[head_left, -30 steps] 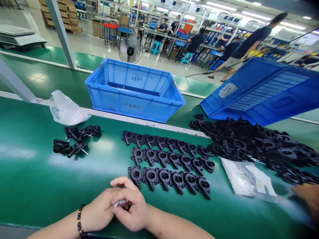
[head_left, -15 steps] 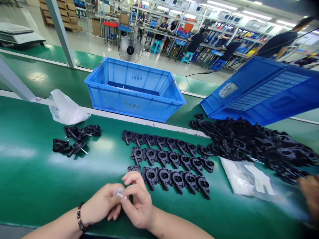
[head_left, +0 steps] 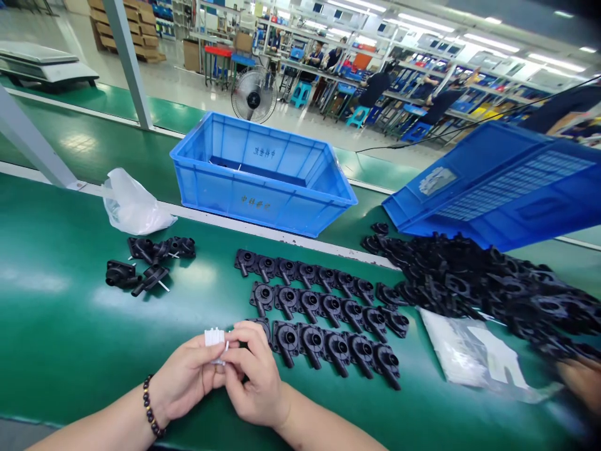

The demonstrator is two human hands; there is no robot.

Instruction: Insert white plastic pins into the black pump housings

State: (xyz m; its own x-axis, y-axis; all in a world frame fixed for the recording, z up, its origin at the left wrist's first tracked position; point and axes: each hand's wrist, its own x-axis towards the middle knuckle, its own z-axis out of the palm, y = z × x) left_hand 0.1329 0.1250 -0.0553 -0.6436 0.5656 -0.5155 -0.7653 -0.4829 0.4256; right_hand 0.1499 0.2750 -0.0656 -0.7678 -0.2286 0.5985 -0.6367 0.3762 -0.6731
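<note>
My left hand (head_left: pixel 192 376), with a beaded bracelet on its wrist, is closed on a small bunch of white pins (head_left: pixel 215 338) lying side by side under the thumb. Fingertips of my right hand (head_left: pixel 256 376) pinch a single white pin (head_left: pixel 227 346) right beside that bunch. Just beyond my right hand, black plastic pump housings (head_left: pixel 312 337) lie in three rows, round openings facing up. One housing in the nearest row is partly covered by my right fingers. To the left sits a small group of black housings (head_left: pixel 149 277) with white pins sticking out.
A blue crate (head_left: pixel 263 203) stands behind the rows. On the right, a tilted blue crate (head_left: pixel 493 188) borders a heap of black parts (head_left: pixel 469 275). A clear bag (head_left: pixel 455 351) lies before it, near another person's hand (head_left: pixel 582 382). A white plastic bag (head_left: pixel 131 203) rests at left.
The white pins in my left hand now show as an upright, lined-up bunch, where earlier my fingers mostly covered them. My right hand has shifted slightly left. The view has moved a little.
</note>
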